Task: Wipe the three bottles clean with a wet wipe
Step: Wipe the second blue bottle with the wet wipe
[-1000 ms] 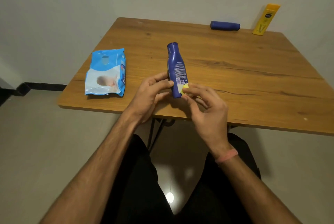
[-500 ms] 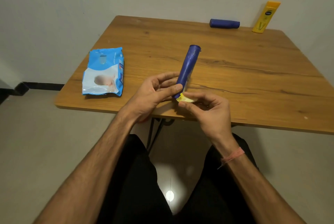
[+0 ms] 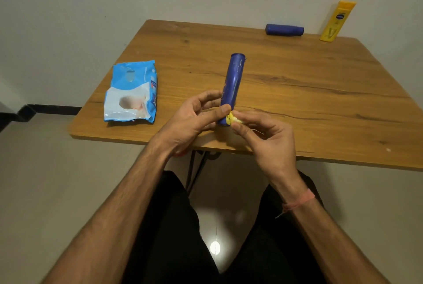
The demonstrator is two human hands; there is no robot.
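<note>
Gripping the blue bottle (image 3: 232,84) near its lower end, your left hand (image 3: 192,121) curls round it. Your right hand (image 3: 267,139) pinches a yellowish wipe (image 3: 231,119) against the bottle's base.

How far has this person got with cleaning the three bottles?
Nothing shows plainly as finished. In hand: the left hand holds a dark blue bottle by its lower end, while the right hand pinches a small yellowish wad against its base. Probably left: the second blue bottle lying at the table's far edge and the upright yellow bottle, neither touched now. The wipes pack lies nearby.
</note>
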